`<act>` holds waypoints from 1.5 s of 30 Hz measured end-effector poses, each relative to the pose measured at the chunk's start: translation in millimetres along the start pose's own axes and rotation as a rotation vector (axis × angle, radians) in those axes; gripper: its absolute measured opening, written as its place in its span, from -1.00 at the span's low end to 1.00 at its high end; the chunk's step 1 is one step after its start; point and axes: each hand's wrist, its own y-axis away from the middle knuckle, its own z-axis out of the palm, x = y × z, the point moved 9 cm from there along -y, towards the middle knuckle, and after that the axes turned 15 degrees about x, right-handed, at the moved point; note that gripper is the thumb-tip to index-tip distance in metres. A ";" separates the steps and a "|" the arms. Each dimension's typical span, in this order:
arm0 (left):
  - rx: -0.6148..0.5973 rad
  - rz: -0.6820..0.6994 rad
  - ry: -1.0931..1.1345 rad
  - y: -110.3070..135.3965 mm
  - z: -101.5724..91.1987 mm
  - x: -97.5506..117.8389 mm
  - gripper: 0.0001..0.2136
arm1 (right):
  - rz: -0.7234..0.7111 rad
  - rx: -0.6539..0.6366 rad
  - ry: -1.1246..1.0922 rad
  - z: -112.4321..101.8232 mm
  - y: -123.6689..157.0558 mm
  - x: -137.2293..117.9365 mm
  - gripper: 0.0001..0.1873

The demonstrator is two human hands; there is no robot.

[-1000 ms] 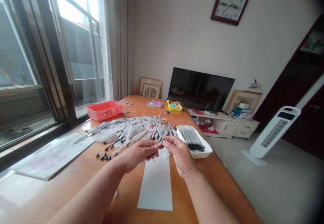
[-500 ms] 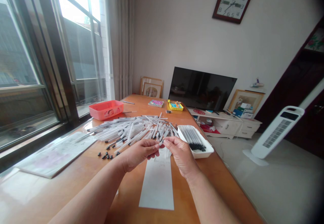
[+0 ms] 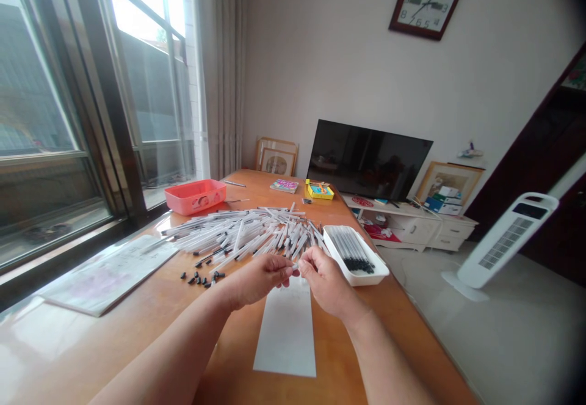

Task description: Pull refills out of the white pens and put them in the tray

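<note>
My left hand (image 3: 270, 275) and my right hand (image 3: 323, 277) meet above the table with fingertips pinched together. Between them shows a small whitish pen part (image 3: 295, 266), mostly covered by the fingers. Just beyond lies a loose heap of translucent pen barrels (image 3: 229, 234), some with black ends. Several small black pen caps (image 3: 198, 280) are scattered left of my left hand. A white tray (image 3: 382, 277) stands to the right of my right hand, with a row of clear pens (image 3: 348, 246) in it, black ends toward me.
A long sheet of white paper (image 3: 286, 344) lies under the hands. Behind the heap stands a red plastic bin (image 3: 196, 198). On the left is a large flat booklet (image 3: 110, 277). A yellow box (image 3: 320, 193) and a small book (image 3: 284, 186) rest on the far table end.
Both hands stay together and have come slightly closer, with the right fingers more curled over the small piece. The whole view has shifted a little.
</note>
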 end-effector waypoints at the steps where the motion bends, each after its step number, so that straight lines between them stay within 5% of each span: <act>1: -0.005 -0.004 -0.013 0.4 0.3 -0.7 -0.60 | -0.011 -0.017 0.008 0.0 0.5 -0.7 -0.83; 14: -0.026 0.009 -0.023 2.8 1.9 7.0 -0.57 | 0.082 -0.019 -0.023 -0.1 1.3 2.4 -0.50; 34: -0.010 0.029 -0.075 1.5 1.8 1.4 -0.59 | -0.020 0.071 0.059 -6.7 1.4 -2.6 -0.66; 45: 0.012 0.044 -0.084 0.2 1.5 2.1 -0.58 | 0.011 0.069 0.067 -8.2 0.5 -0.5 -0.55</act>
